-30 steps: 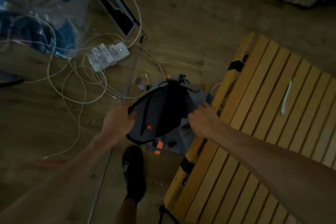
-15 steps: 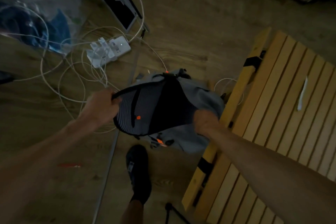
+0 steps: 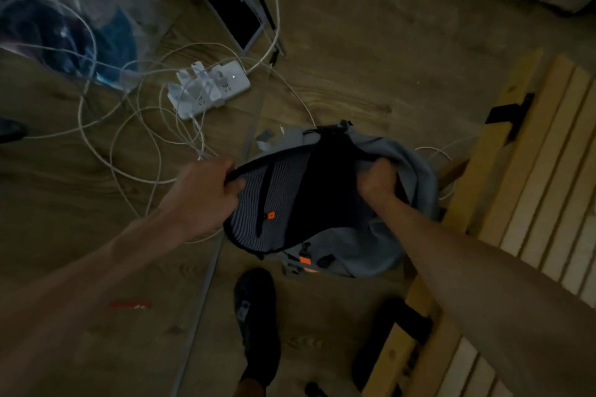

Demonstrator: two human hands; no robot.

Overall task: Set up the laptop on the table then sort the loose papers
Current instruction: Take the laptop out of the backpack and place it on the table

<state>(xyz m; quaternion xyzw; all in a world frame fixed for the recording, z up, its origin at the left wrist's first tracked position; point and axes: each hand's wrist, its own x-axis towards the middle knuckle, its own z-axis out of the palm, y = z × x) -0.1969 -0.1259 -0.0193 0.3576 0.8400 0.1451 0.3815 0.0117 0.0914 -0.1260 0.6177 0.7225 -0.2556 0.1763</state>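
A grey backpack (image 3: 403,171) with orange tags sits on the wooden floor beside the slatted wooden table (image 3: 532,190). Its main compartment gapes open and dark inside. My left hand (image 3: 206,190) grips the striped front flap by its black rim and pulls it left. My right hand (image 3: 377,184) is curled inside the opening, gripping the rear edge of the bag. No laptop or papers show; the bag's inside is too dark to read.
A white power strip (image 3: 209,89) with tangled white cables (image 3: 135,145) lies on the floor to the left. A dark panel (image 3: 225,0) leans at the top. A blue bundle under clear plastic (image 3: 80,39) is far left. My foot (image 3: 256,325) stands below the bag.
My left hand has drawn the flap wider to the left. My right hand has moved from the bag's outer edge into the opening. The view has shifted so the table sits further right.
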